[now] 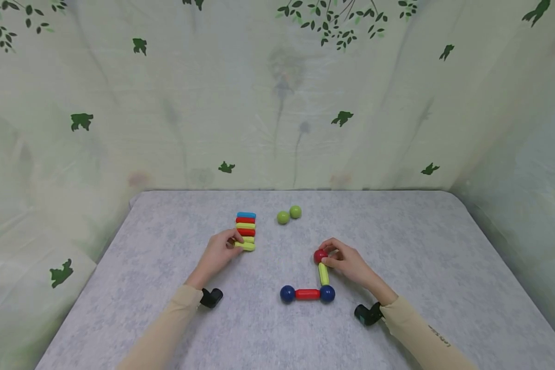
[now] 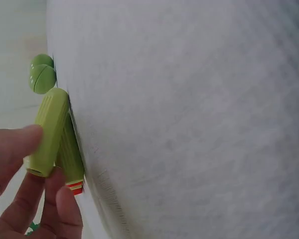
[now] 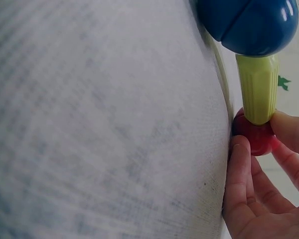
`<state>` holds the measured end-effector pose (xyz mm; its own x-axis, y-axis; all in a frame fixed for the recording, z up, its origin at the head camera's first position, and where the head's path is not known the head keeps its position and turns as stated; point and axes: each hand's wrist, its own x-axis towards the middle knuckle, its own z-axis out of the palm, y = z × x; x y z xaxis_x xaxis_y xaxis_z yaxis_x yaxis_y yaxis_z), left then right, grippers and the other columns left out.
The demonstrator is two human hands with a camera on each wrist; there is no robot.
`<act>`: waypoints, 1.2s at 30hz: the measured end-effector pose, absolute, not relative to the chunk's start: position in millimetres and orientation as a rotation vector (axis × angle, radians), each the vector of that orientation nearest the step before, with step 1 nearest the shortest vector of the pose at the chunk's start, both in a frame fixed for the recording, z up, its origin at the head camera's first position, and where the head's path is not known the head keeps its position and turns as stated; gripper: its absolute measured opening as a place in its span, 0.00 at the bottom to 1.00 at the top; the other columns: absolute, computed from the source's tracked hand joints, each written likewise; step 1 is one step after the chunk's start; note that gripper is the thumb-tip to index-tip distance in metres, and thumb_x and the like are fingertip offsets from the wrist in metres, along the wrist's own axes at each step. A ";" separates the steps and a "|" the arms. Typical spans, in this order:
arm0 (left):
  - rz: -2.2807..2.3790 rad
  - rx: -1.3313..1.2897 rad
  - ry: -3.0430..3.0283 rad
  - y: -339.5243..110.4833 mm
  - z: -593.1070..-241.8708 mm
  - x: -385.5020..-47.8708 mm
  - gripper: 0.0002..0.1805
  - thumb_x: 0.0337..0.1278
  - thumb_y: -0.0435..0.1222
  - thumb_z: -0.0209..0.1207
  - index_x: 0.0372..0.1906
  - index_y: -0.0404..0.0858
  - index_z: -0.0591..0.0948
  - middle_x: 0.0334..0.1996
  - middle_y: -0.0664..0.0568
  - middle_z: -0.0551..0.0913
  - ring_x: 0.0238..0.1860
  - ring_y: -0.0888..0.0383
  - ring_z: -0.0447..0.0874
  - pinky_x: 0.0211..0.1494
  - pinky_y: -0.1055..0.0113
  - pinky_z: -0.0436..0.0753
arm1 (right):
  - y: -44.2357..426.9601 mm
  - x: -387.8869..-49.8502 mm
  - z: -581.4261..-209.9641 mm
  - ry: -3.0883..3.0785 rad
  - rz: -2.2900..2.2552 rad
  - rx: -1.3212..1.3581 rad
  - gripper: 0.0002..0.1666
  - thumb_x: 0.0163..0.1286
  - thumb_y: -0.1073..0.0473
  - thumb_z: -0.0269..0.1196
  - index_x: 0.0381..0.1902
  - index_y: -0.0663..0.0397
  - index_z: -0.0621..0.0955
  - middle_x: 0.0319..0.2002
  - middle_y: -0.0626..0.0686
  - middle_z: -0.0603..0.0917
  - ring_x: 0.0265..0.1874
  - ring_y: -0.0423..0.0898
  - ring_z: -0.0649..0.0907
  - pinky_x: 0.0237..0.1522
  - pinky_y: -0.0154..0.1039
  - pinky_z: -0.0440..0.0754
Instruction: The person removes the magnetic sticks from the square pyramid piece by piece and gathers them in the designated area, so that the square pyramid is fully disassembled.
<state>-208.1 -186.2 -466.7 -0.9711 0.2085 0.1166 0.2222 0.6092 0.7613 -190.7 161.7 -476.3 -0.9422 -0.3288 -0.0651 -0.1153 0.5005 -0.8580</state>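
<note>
With thumb and fingers, my left hand (image 1: 218, 256) pinches a yellow-green ribbed rod (image 2: 50, 130) at the near end of a row of rods. In the left wrist view another yellow-green rod (image 2: 71, 154) lies just behind it. My right hand (image 1: 350, 263) grips a red ball (image 1: 320, 256) between thumb and fingers. That ball sits on the far end of a yellow-green rod (image 1: 324, 275), whose near end meets a dark blue ball (image 1: 327, 294). From there a red rod (image 1: 307, 294) runs left to a second dark blue ball (image 1: 288, 294), forming an L shape.
Beyond the left hand the row holds red and yellow-green rods, with a blue rod (image 1: 246, 215) at its far end. Two green balls (image 1: 283, 218) lie toward the back of the grey table (image 1: 166, 226). A patterned cloth (image 1: 240, 103) hangs behind.
</note>
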 end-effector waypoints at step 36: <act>-1.145 -1.500 -2.974 -106.3 -462.4 -160.8 0.19 0.53 0.33 0.67 0.49 0.46 0.76 0.46 0.63 0.77 0.48 0.66 0.73 0.55 0.68 0.72 | 162.4 -191.2 -476.3 2.520 -1.421 -0.395 0.13 0.67 0.62 0.62 0.49 0.50 0.77 0.47 0.54 0.79 0.34 0.47 0.78 0.36 0.40 0.76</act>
<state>-160.8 -106.3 -462.4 -0.5784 0.8144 -0.0469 0.5727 0.4464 0.6875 -191.2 162.4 -476.3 -0.9394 -0.3375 -0.0594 -0.1238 0.4959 -0.8595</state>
